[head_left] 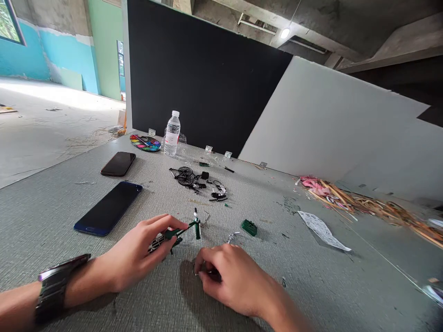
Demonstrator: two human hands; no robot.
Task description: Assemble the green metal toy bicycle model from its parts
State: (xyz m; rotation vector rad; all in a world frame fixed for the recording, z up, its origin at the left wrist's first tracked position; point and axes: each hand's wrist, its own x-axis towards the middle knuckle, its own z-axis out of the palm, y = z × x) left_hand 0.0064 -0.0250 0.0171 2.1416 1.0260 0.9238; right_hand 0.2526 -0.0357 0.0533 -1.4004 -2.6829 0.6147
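Head view, looking down on a grey table [44,216]. The left hand [133,253] is closed around a model bike frame [174,233], with its fingers wrapped over the near part. The frame is slim and green, with a black-and-silver lattice end [155,243] showing below the hand and one silver post [197,226] standing upright at its far end. Its long axis points from 8 o'clock toward 2 o'clock, and it is held just above the table, low in the middle of the view.

From the frame, the right hand [226,276] is at 4 o'clock, its fingertips drawn together against the table. Something small shows under them, too hidden to name, and I cannot tell if it is gripped.

One silver piece [232,237] and one green block [249,227] lie at 3 o'clock. At 12 o'clock is one black model bike [185,176], with loose black parts [218,194] just beside it. Two phones [108,208] lie at 10 o'clock, one blue and one darker [118,163]. Farther off at 12 o'clock stand one water bottle [172,133] and one paint palette [145,143]. One paper scrap [321,230] and one straw pile [360,200] are at 3 o'clock.
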